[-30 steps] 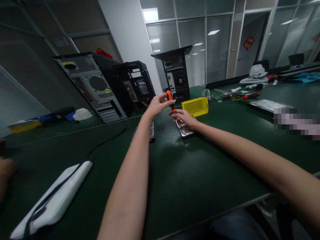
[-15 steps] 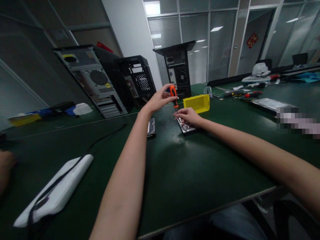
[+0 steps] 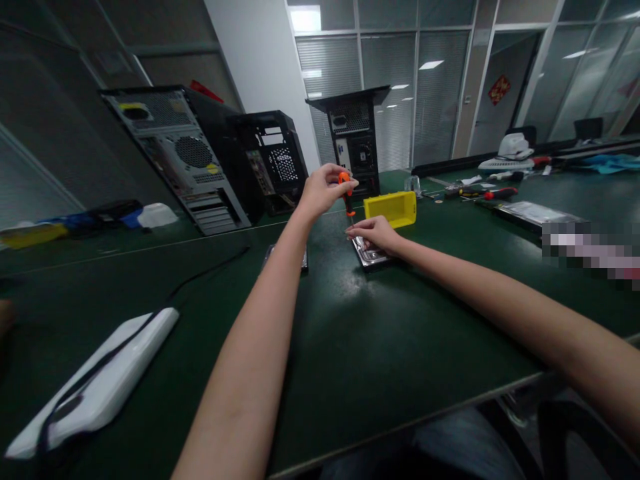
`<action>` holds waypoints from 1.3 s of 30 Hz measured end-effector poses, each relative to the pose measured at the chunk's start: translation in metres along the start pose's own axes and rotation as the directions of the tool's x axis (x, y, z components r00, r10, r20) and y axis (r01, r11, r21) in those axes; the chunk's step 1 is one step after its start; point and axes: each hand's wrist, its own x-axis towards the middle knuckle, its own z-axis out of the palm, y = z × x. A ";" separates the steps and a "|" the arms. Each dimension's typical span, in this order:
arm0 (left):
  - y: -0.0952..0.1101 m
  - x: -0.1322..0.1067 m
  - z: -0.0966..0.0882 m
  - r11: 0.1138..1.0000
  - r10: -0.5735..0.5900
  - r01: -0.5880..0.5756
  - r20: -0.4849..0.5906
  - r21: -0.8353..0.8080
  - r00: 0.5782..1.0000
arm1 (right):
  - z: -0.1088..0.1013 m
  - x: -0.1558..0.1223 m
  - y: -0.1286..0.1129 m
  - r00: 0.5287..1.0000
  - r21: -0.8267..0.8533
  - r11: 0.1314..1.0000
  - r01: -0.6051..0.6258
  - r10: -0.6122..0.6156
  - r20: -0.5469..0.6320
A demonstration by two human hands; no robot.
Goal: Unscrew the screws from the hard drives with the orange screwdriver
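Note:
My left hand (image 3: 325,190) is closed round the top of an orange and black screwdriver (image 3: 349,203), which stands nearly upright with its tip down. The fingers of my right hand (image 3: 375,233) are pinched at the lower end of its shaft. Right below them a silver hard drive (image 3: 371,259) lies on the green table, partly covered by my right hand; where the tip touches is hidden. A second hard drive (image 3: 305,260) lies to the left, mostly behind my left forearm.
Behind my right hand stands a yellow open box (image 3: 393,210). Computer cases (image 3: 200,160) line the table's far left and middle. A white object (image 3: 100,380) with a black cord lies at front left. Red-handled pliers (image 3: 500,193) and another drive (image 3: 540,215) lie at right.
My left hand has shifted slightly round the screwdriver handle, its thumb now across the handle's front. My right hand stays at the shaft. The view has turned slightly.

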 end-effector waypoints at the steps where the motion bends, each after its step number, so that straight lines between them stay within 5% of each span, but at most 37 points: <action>1: 0.002 0.000 0.000 1.000 -0.012 0.013 0.020 -0.015 1.000 | 0.000 0.000 0.000 1.000 -0.002 1.000 -0.004 0.004 -0.002; 13: 0.023 -0.007 -0.005 0.997 -0.077 0.076 0.244 0.013 0.967 | -0.002 0.000 0.003 1.000 -0.071 0.997 -0.010 0.009 -0.013; 25: 0.015 -0.005 -0.003 0.971 -0.041 0.016 0.103 0.239 0.994 | -0.001 0.000 0.002 0.999 -0.110 0.994 -0.019 0.015 -0.040; 34: 0.033 -0.008 -0.005 0.940 -0.058 -0.008 0.182 0.341 0.982 | -0.002 0.001 0.004 0.999 -0.199 0.980 -0.002 -0.008 -0.052; 39: 0.037 -0.010 -0.001 0.928 -0.059 0.015 0.107 0.373 0.993 | -0.002 0.003 0.006 0.998 -0.199 0.979 0.037 -0.045 -0.035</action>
